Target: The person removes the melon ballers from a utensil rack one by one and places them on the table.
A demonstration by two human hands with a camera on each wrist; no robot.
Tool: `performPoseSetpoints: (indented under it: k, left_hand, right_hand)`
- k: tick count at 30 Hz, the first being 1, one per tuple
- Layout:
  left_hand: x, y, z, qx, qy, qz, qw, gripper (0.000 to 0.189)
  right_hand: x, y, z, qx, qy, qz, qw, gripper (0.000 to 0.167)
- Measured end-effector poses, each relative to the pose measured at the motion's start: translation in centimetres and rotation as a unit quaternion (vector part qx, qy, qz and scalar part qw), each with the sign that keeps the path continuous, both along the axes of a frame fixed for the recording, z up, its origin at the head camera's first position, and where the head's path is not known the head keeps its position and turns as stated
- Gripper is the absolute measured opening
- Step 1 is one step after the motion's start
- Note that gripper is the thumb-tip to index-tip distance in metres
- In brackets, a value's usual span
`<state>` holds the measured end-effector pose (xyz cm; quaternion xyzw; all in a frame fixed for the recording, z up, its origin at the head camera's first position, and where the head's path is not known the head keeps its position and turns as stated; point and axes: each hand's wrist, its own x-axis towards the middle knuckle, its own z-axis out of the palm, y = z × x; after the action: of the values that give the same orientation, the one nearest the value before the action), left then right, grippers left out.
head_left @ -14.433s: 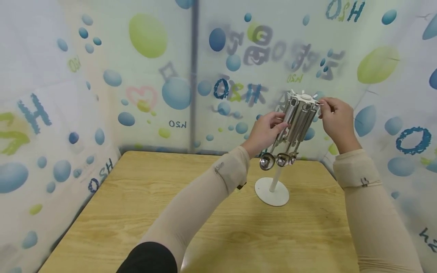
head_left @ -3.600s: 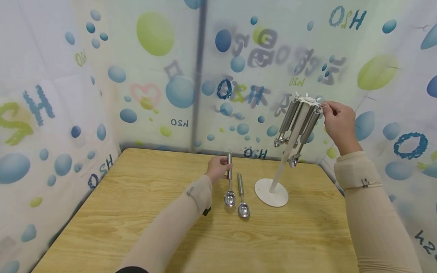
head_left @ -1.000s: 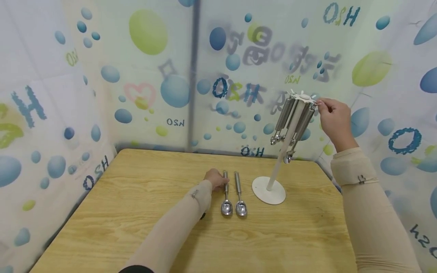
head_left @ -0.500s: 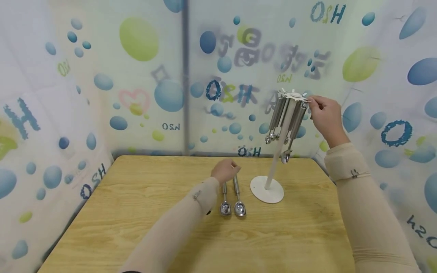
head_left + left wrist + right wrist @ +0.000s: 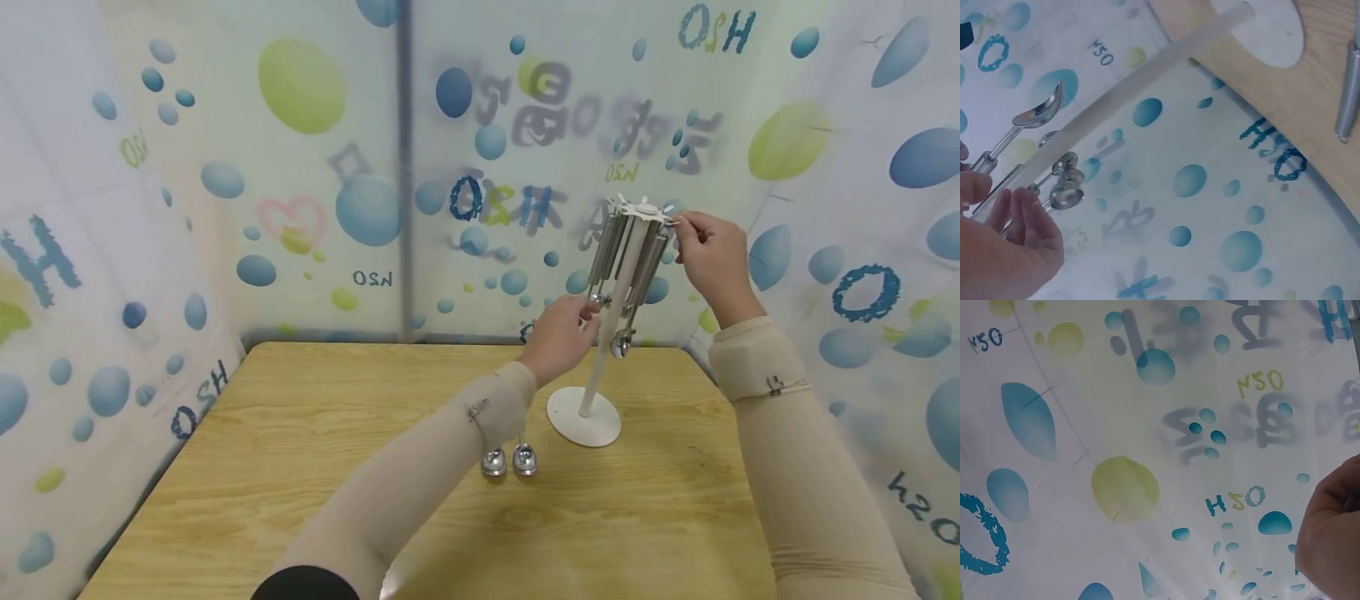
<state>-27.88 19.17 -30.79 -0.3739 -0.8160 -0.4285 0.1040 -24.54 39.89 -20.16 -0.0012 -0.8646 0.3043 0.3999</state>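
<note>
A white rotating stand [image 5: 648,210] leans slightly right, with several metal scoops [image 5: 639,267] hanging from its hooks. My right hand [image 5: 716,258] pinches a hook at the stand's top; only part of this hand shows in the right wrist view. My left hand [image 5: 561,337] is at the lower ends of the hanging scoops, beside the pole [image 5: 1122,94]. In the left wrist view its fingers are parted around the pole and the hanging scoop heads [image 5: 1066,197], grasping nothing that I can make out. Two more scoops [image 5: 525,460] lie side by side on the table, their handles hidden behind my left forearm.
The stand's round white base [image 5: 583,417] sits on the wooden table [image 5: 337,433] right of the two scoops. Patterned curtains [image 5: 300,167] enclose the back and both sides. The handle of a lying scoop [image 5: 1349,94] shows at the left wrist view's edge.
Two scoops came off the stand onto the table; my left hand let go of the second beside the first. It has since moved up and right to the hanging scoops. My right hand stays put.
</note>
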Motion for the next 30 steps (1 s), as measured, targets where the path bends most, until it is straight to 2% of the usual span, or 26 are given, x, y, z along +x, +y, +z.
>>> performPoseSetpoints:
  k: [4,9,12,17,25,30]
  left_hand:
    - [0.1,0.9,1.2,0.034,0.022,-0.011,0.9991,0.026]
    - [0.3,1.9,2.3,0.081,-0.002,-0.026,0.9964,0.030]
    - [0.4,2.4,2.9,0.115,-0.015,-0.021,0.9930,0.030]
    - [0.4,3.3,3.8,0.168,-0.013,-0.010,0.9856,0.028]
    - [-0.2,4.4,3.8,0.198,-0.036,0.000,0.9796,0.029]
    - [-0.7,4.8,3.6,0.214,-0.061,-0.017,0.9748,0.030]
  right_hand:
    - [0.1,-0.2,-0.2,0.016,0.017,-0.018,0.9996,0.034]
    - [0.2,-0.7,-0.4,0.056,0.021,-0.055,0.9967,0.036]
    - [0.3,-0.9,-0.3,0.075,0.022,-0.061,0.9951,0.037]
    - [0.7,-0.9,-0.2,0.090,0.035,-0.065,0.9932,0.034]
    - [1.2,-1.5,0.0,0.106,0.023,-0.070,0.9917,0.036]
    - [1.0,-1.7,0.0,0.111,0.029,-0.074,0.9906,0.037]
